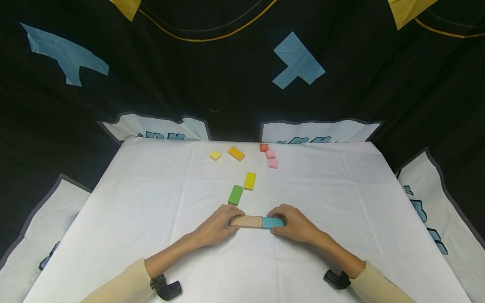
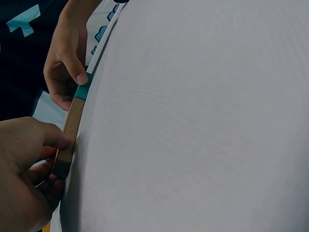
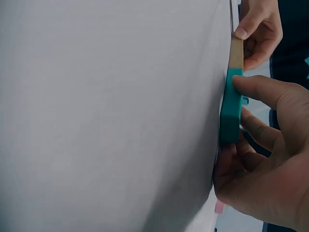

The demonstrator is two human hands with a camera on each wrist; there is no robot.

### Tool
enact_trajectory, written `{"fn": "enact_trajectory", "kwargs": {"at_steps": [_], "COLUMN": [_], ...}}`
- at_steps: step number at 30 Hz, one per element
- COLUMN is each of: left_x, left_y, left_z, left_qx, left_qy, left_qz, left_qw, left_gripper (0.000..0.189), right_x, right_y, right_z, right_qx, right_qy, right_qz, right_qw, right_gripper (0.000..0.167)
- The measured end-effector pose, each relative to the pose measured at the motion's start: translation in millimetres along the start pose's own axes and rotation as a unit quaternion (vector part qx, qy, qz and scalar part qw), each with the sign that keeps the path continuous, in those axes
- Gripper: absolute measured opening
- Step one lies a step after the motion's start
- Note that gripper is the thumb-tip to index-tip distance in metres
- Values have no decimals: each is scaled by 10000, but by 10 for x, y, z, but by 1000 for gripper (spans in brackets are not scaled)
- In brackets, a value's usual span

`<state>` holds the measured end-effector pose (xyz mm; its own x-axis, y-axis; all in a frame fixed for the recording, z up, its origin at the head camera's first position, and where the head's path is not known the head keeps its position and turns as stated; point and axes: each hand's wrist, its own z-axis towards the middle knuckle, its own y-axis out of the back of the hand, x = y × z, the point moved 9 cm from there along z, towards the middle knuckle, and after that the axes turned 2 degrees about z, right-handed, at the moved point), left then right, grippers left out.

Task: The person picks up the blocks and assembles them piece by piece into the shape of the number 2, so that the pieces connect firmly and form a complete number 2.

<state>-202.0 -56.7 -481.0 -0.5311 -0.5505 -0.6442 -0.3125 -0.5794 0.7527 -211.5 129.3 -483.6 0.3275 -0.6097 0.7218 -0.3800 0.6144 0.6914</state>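
A plain wooden block (image 1: 248, 221) and a teal block (image 1: 270, 222) lie end to end on the white cloth, their short ends meeting. My left hand (image 1: 219, 225) grips the wooden block at its left end, thumb on the near long side and fingers on the far side. At the right end, my right hand (image 1: 297, 223) holds the teal block the same way, its thumb (image 3: 251, 87) pressed to the near face. In the left wrist view the teal block (image 2: 82, 90) continues the line of the wooden block (image 2: 70, 125).
Beyond the hands lie a green block (image 1: 235, 195) and a yellow block (image 1: 249, 181). Farther back are an orange block (image 1: 236, 153), a small yellow block (image 1: 215, 155), a red block (image 1: 264, 147) and two pink blocks (image 1: 273, 163). A black curtain (image 1: 227, 92) hangs behind the table.
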Motion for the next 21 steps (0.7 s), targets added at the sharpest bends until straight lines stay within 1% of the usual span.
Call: {"fn": "enact_trajectory", "kwargs": {"at_steps": [4, 9, 13, 21], "left_x": [7, 26, 26, 18], "left_y": [-1, -17, -21, -12], "left_z": [7, 5, 3, 1], "left_qx": [14, 77, 70, 29], "left_qy": [26, 125, 130, 103], "left_qz": [-24, -61, -36, 4], "left_qw": [10000, 9999, 9999, 9999], "left_gripper": [33, 33, 33, 34], "right_x": [45, 90, 99, 115], "right_y": [-48, -88, -103, -124], "right_z": [59, 105, 118, 141], "right_qx": [40, 108, 137, 8], "right_qy": [162, 281, 237, 124], "right_qz": [-157, -230, -287, -355], "right_qw": [9997, 9993, 9992, 9993], "right_gripper": [30, 30, 30, 28]}}
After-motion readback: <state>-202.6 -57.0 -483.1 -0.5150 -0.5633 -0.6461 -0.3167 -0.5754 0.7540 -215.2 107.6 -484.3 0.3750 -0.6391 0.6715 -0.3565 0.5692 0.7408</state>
